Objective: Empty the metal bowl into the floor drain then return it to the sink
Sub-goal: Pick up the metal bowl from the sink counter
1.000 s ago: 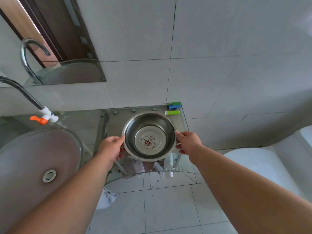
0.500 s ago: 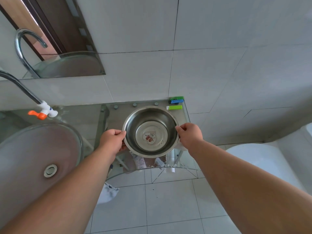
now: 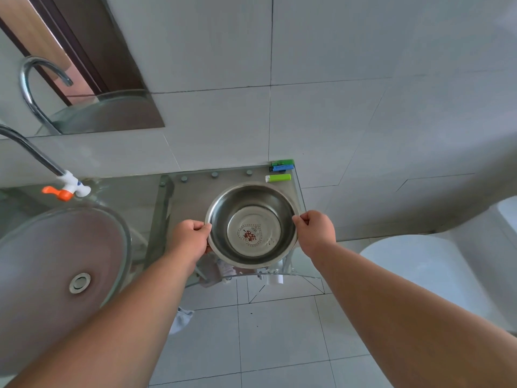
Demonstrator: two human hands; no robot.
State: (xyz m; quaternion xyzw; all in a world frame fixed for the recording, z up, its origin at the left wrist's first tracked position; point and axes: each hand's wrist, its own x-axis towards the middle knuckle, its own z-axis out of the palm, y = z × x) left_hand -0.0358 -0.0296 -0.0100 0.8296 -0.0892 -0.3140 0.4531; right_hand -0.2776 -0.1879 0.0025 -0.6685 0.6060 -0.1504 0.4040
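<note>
A round metal bowl (image 3: 251,219) with a red mark on its bottom is upright over the glass counter (image 3: 193,191), to the right of the sink. My left hand (image 3: 190,239) grips its left rim and my right hand (image 3: 314,232) grips its right rim. Whether the bowl rests on the glass or is held just above it I cannot tell. The frosted glass sink (image 3: 56,247) with its metal drain plug (image 3: 79,282) lies at the left. No floor drain shows on the tiled floor (image 3: 279,331).
A curved tap (image 3: 30,152) with a white and orange valve (image 3: 65,189) reaches over the sink. Three lighters (image 3: 281,170) lie at the counter's back right corner. A white toilet (image 3: 428,275) stands at the right. A mirror (image 3: 70,79) hangs on the tiled wall.
Both hands have tightened from resting beside the bowl to gripping its rim. The view has shifted slightly; the bowl stays at the same spot on the counter.
</note>
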